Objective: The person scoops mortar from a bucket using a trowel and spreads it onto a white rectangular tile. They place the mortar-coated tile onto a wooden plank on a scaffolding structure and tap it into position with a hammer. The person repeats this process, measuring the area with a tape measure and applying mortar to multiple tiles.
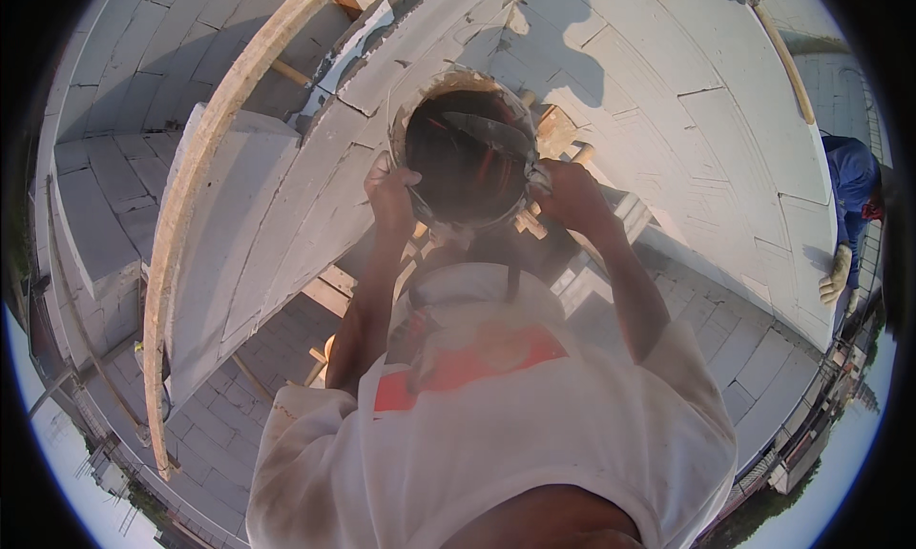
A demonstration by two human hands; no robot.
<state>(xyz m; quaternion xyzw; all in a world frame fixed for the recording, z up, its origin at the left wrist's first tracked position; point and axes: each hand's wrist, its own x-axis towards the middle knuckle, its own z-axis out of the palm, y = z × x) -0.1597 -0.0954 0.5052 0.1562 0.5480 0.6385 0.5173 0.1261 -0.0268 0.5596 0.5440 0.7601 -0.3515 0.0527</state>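
Both my hands grip a round, dark bucket (458, 79) in front of me, its mouth facing up toward me. Pale, dried mortar crusts its rim. My left hand (389, 188) is closed on the left side of the rim, thumb toward the opening. On the opposite side, my right hand (567, 194) is closed at the rim, its fingertips partly hidden. Inside the dark bucket lies a grey, blade-like shape, perhaps a trowel (489, 132). Reddish streaks show beside it; the bottom is too dark to make out.
Pale block walls (687, 120) rise on both sides. A long wooden board (205, 158) stands at the left. Wood pieces (329, 291) lie below. At the far right is another person in blue (849, 182) with a gloved hand (836, 274) by the wall edge.
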